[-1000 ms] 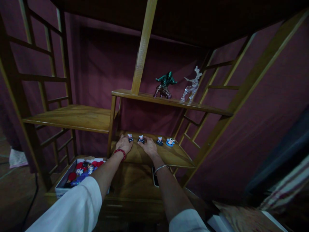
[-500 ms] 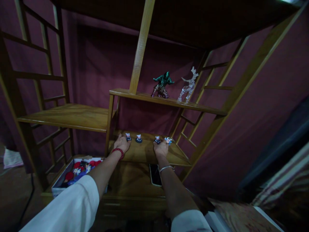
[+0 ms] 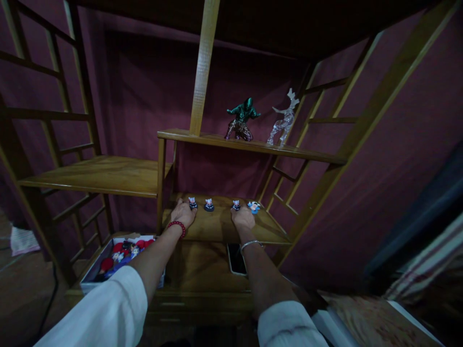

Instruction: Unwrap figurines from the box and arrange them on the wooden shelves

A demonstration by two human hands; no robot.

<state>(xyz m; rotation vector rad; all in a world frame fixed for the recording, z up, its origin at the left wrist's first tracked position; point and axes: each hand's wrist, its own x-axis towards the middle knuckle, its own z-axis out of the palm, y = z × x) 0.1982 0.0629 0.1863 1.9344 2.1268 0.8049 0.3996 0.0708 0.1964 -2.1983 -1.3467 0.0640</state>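
Small figurines stand in a row on the low wooden shelf (image 3: 213,230). My left hand (image 3: 183,214), with a red bead bracelet, has its fingers closed around the base of the leftmost figurine (image 3: 192,203). Just right of it, a similar figurine (image 3: 209,205) on a dark round base stands untouched. My right hand (image 3: 242,218), wearing a silver bangle, grips the lower part of another such figurine (image 3: 236,205); its fingertips are partly hidden. Beside that hand, at the right end, is a white and light-blue figurine (image 3: 254,207).
Above stand a green hooded figure (image 3: 243,119) and a clear deer figurine (image 3: 284,119) on the upper shelf (image 3: 253,148). A box (image 3: 87,287) of red and blue figurines sits at lower left. A phone (image 3: 237,260) lies below my right wrist. The wooden upright (image 3: 204,67) rises centrally.
The camera view has shifted slightly. Both hands stay at the same figurines, and the row looks the same; more of the light-blue figurine shows beside my right hand.
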